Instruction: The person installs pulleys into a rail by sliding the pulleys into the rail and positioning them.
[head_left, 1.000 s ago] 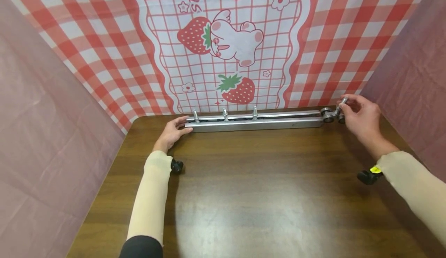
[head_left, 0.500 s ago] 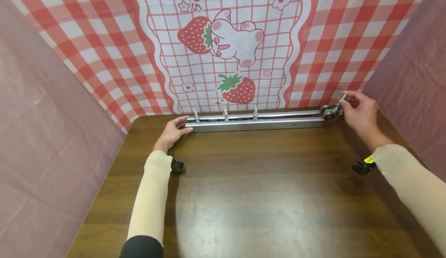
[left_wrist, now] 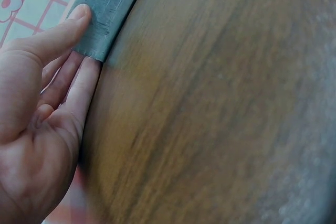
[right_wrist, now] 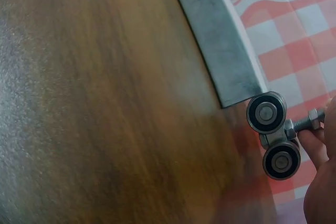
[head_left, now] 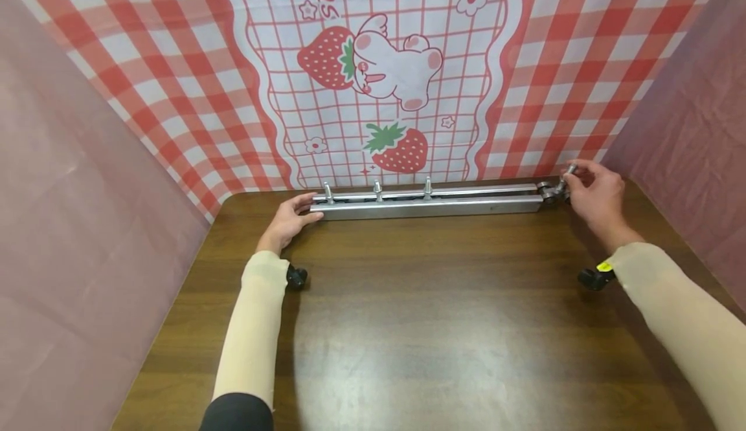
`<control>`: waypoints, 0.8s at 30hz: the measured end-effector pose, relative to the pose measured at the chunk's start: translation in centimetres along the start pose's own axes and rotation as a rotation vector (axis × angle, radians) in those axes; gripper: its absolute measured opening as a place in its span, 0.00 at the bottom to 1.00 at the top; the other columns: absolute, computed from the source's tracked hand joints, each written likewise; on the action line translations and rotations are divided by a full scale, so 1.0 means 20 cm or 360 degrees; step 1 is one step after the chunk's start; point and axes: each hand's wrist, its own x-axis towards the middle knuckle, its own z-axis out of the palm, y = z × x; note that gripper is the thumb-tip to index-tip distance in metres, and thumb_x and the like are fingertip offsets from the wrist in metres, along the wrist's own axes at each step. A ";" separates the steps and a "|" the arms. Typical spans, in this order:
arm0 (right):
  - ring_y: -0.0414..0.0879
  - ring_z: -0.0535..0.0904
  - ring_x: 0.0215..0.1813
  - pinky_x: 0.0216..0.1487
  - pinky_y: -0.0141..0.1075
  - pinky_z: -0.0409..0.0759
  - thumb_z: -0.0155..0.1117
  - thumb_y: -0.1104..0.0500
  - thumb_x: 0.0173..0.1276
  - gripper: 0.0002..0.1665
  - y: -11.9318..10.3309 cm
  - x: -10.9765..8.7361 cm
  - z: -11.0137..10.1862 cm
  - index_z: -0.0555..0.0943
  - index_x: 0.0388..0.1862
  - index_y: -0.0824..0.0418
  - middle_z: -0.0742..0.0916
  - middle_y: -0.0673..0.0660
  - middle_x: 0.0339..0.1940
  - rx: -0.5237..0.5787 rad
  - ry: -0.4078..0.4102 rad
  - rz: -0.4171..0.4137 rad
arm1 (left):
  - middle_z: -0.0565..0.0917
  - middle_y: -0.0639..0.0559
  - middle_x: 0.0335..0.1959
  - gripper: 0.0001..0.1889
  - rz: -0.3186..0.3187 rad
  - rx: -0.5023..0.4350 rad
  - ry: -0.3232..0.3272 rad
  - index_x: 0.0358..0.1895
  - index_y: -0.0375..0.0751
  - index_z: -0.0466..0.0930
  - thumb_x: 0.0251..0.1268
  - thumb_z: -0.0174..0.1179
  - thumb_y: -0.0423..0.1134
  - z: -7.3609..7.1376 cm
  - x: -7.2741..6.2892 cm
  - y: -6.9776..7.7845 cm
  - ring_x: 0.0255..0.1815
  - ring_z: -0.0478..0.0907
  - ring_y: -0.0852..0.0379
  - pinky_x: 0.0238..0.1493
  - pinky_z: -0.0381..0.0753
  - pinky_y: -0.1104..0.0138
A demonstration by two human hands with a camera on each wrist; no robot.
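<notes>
A silver metal track rail (head_left: pixel 431 209) lies along the far edge of the table, its open slot facing up. Three threaded bolts (head_left: pixel 377 190) stand up out of the slot on its left half. My left hand (head_left: pixel 287 221) grips the rail's left end; in the left wrist view the thumb (left_wrist: pixel 80 15) lies on the front face and the fingers are at the end. My right hand (head_left: pixel 600 199) pinches the bolt (right_wrist: pixel 305 123) of a roller trolley (head_left: pixel 546 194). Its wheels (right_wrist: pixel 266 113) are right at the rail's right end, the leading one overlapping the end's corner in the right wrist view.
The brown wooden table (head_left: pixel 396 301) has rounded far corners. Behind the rail hangs a red-and-white checked cloth (head_left: pixel 384 81) with strawberries. Pink curtains (head_left: pixel 87 224) stand at both sides.
My right hand has moved left with the roller trolley, bringing its wheels up to the rail's right end. The left hand and the rail have stayed in place.
</notes>
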 end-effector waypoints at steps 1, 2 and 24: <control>0.11 0.72 0.36 0.39 0.10 0.68 0.70 0.66 0.80 0.16 0.00 0.00 0.00 0.89 0.62 0.74 0.74 0.08 0.28 0.0001 0.0000 -0.0009 | 0.70 0.34 0.88 0.37 -0.0002 0.0002 -0.0003 0.88 0.39 0.67 0.82 0.69 0.33 0.00 0.00 0.00 0.93 0.63 0.38 0.94 0.66 0.48; 0.11 0.72 0.35 0.39 0.10 0.68 0.70 0.67 0.80 0.16 0.01 -0.01 0.01 0.89 0.61 0.74 0.74 0.08 0.28 0.0000 0.0001 -0.0021 | 0.70 0.34 0.88 0.37 -0.0005 0.0005 -0.0006 0.88 0.39 0.67 0.82 0.69 0.33 0.00 0.00 0.00 0.93 0.63 0.38 0.94 0.66 0.48; 0.09 0.65 0.34 0.45 0.15 0.61 0.69 0.59 0.83 0.16 0.04 -0.01 0.03 0.93 0.58 0.67 0.96 0.60 0.40 -0.0220 -0.0010 -0.0036 | 0.68 0.34 0.90 0.37 0.0000 0.0015 -0.0016 0.89 0.40 0.66 0.82 0.69 0.34 0.00 -0.01 0.01 0.94 0.60 0.37 0.94 0.65 0.47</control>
